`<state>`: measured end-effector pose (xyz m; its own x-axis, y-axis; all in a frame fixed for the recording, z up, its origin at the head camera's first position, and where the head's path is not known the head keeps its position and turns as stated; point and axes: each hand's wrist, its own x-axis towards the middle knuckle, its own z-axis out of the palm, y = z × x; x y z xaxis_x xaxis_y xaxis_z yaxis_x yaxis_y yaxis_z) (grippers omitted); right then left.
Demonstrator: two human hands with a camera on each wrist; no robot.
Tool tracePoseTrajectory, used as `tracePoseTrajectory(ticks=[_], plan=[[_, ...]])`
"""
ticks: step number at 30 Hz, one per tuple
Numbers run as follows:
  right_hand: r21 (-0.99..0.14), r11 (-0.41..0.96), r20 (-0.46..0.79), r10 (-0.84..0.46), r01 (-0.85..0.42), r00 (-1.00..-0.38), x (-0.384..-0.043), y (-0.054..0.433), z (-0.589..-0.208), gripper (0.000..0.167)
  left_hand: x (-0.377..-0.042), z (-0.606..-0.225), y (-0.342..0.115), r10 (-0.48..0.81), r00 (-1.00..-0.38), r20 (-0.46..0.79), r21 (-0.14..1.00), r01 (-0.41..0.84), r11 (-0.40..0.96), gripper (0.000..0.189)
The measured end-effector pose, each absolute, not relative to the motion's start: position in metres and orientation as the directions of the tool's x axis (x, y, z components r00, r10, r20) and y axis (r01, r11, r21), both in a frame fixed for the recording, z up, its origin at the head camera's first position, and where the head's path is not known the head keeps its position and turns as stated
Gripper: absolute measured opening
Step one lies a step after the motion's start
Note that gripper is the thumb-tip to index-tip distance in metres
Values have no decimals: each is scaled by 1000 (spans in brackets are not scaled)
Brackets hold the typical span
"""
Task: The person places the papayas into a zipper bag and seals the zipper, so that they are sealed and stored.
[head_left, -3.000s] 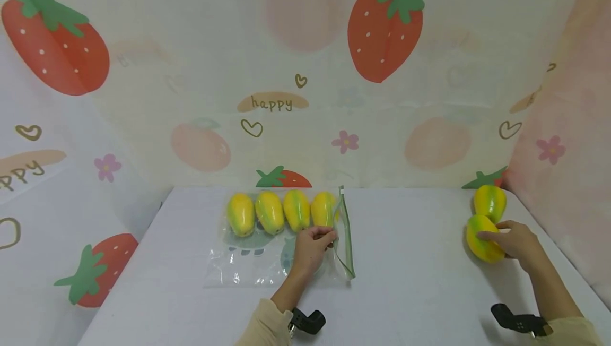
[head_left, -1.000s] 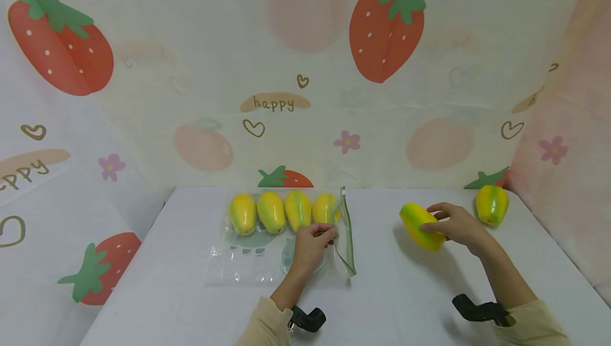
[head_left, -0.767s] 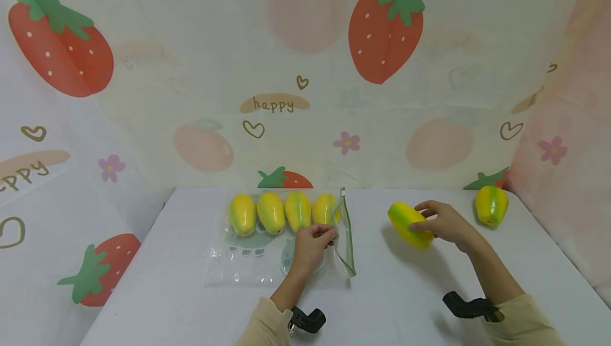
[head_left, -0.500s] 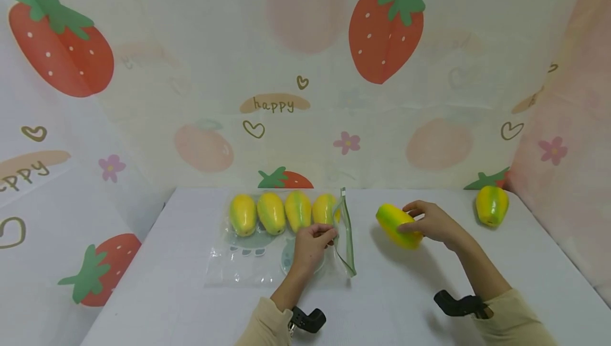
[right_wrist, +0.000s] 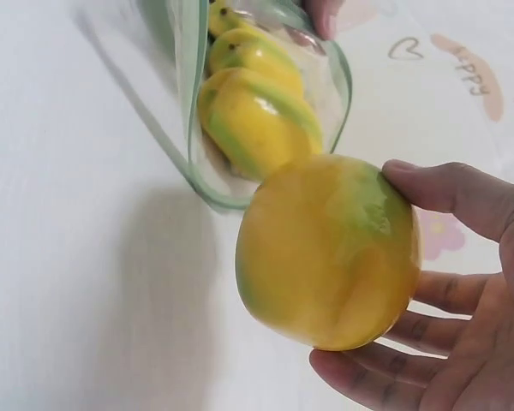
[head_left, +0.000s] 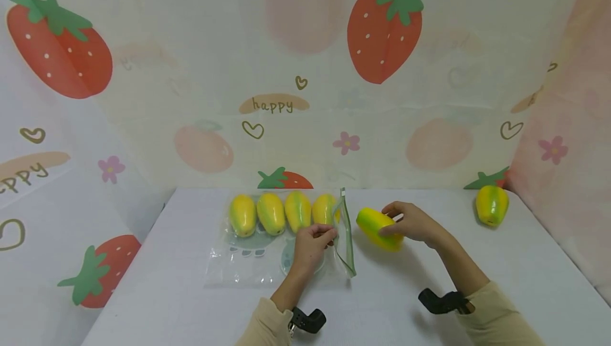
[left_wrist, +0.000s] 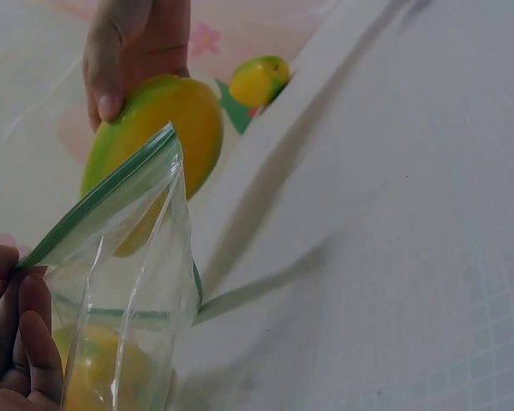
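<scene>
A clear zip bag [head_left: 238, 271] with a green seal strip lies on the table, its mouth held apart and facing right. My left hand [head_left: 310, 248] pinches the upper edge of that mouth; the pinch at the green strip shows in the left wrist view. Inside the bag several yellow-green papayas [head_left: 270, 213] sit in a row. My right hand [head_left: 412, 223] grips another papaya [head_left: 377, 228] by its near end, thumb on one side and fingers on the other. The held papaya [right_wrist: 325, 253] is close to the bag's opening, with its shadow on the table below.
One more papaya [head_left: 491, 205] stands at the back right corner of the white table [head_left: 429, 282]. Behind the table hangs a backdrop [head_left: 305, 139] printed with strawberries. Black camera mounts [head_left: 309, 320] are strapped on both wrists.
My right hand has picked a papaya up from beside the one at the back right and carried it left to near the bag's mouth. My left hand stays in place on the bag.
</scene>
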<state>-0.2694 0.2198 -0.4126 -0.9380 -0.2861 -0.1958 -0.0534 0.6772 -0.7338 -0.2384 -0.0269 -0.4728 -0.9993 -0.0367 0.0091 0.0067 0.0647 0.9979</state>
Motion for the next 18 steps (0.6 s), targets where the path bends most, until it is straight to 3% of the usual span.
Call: tracePoseTrajectory(ticks=[10, 18], plan=[[-733, 675, -223, -359, -87, -906, -275, 201, -421, 57, -237, -470, -28, -28, -1000, 6, 998, 5, 55, 24], [-721, 669, -253, -498, -182, -829, -278, 189, -424, 51, -240, -473, -27, -40, -999, 2, 998, -1, 58, 24]])
